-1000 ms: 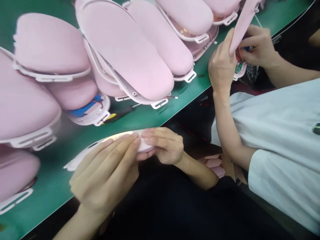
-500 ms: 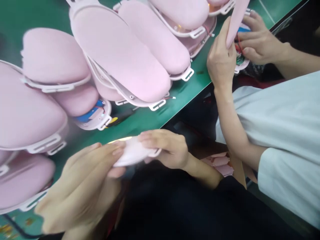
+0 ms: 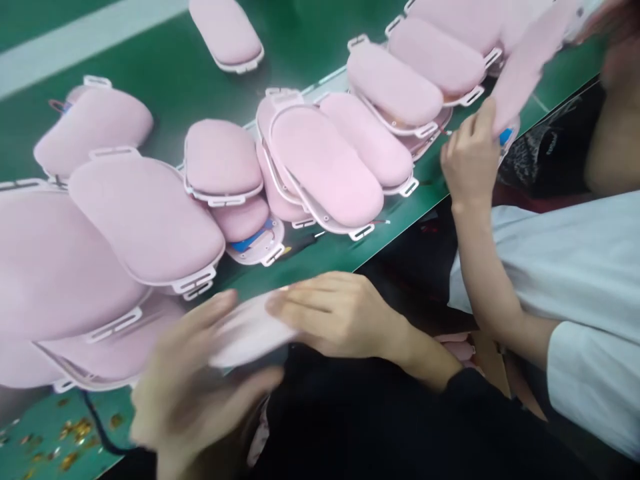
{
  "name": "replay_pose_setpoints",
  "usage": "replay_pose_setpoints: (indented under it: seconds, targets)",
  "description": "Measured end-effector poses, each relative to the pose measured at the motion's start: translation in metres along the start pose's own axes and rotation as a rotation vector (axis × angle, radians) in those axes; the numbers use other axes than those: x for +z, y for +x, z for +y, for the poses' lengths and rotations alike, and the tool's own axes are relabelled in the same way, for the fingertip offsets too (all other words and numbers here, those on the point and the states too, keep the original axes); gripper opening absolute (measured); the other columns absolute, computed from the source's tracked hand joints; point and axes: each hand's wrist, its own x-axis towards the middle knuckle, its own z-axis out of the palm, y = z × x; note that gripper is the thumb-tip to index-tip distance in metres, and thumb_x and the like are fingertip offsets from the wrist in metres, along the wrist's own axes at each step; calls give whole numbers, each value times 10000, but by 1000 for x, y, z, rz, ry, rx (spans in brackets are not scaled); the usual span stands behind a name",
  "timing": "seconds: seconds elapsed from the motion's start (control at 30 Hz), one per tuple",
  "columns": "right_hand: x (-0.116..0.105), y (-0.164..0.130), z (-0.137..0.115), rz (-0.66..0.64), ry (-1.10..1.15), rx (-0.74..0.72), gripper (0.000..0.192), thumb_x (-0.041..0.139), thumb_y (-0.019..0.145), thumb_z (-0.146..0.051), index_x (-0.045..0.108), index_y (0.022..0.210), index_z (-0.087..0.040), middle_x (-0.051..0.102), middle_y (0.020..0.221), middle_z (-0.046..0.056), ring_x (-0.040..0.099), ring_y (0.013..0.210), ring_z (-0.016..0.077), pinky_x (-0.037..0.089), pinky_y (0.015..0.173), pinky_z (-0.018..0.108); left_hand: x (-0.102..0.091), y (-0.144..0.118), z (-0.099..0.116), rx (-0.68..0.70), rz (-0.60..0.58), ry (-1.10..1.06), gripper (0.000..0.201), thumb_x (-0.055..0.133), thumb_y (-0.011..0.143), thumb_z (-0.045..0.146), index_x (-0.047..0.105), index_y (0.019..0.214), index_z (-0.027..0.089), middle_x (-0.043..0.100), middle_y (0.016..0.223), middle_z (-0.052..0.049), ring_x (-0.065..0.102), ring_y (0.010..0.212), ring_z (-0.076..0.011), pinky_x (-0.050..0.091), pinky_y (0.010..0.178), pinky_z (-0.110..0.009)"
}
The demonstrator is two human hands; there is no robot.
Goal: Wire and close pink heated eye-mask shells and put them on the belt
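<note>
green counter point(image 3: 150, 73) carries rows of pink padded shells point(image 3: 325, 163). at its near edge, the left hand point(image 3: 200, 393) and right hand point(image 3: 340, 313) both pinch a pale pink shell point(image 3: 250, 333), blurred, seemingly held off the surface.

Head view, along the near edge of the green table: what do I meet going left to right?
Gold bits → left hand → pale pink shell held in both hands → right hand → co-worker's forearm → co-worker's white sleeve.

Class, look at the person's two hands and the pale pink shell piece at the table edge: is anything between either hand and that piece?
Nothing visible. The left hand and right hand both grip the pink shell piece directly, one at each end, at the green table's near edge.
</note>
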Motion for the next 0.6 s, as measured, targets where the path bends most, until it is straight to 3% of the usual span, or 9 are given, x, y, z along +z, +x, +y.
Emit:
replay_pose_setpoints:
  seconds: [0.1, 0.17, 0.27, 0.43, 0.6]
  targets:
    - [1, 4, 3, -16, -31, 27, 303, 704, 1074, -375, 769, 1273, -155, 826, 1290, 64, 788, 1195, 189, 648, 1100, 325, -13, -1, -13, 94, 44, 182, 587, 927, 818, 65, 792, 1339, 300, 871, 1136, -23, 839, 923, -239, 709, 827, -338]
    - [4, 3, 6, 29, 11, 78, 275, 757, 1039, -336, 773, 1231, -140, 832, 1263, 86, 792, 1167, 195, 656, 1089, 332, -14, -4, -22, 97, 1, 285, 481, 893, 873, 80, 794, 1317, 234, 880, 1072, -42, 844, 860, -211, 686, 786, -286]
    - [15, -3, 7, 87, 85, 112, 234, 811, 994, -291, 780, 1191, -168, 851, 1185, 75, 801, 1106, 184, 668, 1065, 336, -7, -12, -28, 27, -42, 252, 378, 868, 920, 149, 788, 1284, 214, 870, 1136, -89, 849, 955, -252, 687, 834, -337]
    - [31, -7, 0, 198, 63, 158, 316, 895, 915, -310, 772, 1188, -209, 865, 1112, 48, 820, 1034, 196, 708, 986, 352, 11, -26, -23, -26, 91, 101, 577, 888, 856, 61, 766, 1376, 278, 865, 1136, -61, 838, 1029, -279, 702, 865, -398]
    - [39, -5, 1, 301, 41, 143, 275, 883, 916, -260, 755, 1157, -220, 867, 998, 37, 846, 960, 203, 736, 898, 340, 20, -30, -23, -19, 201, 143, 558, 887, 846, 62, 784, 1361, 251, 868, 1074, -61, 837, 1017, -288, 689, 846, -395]
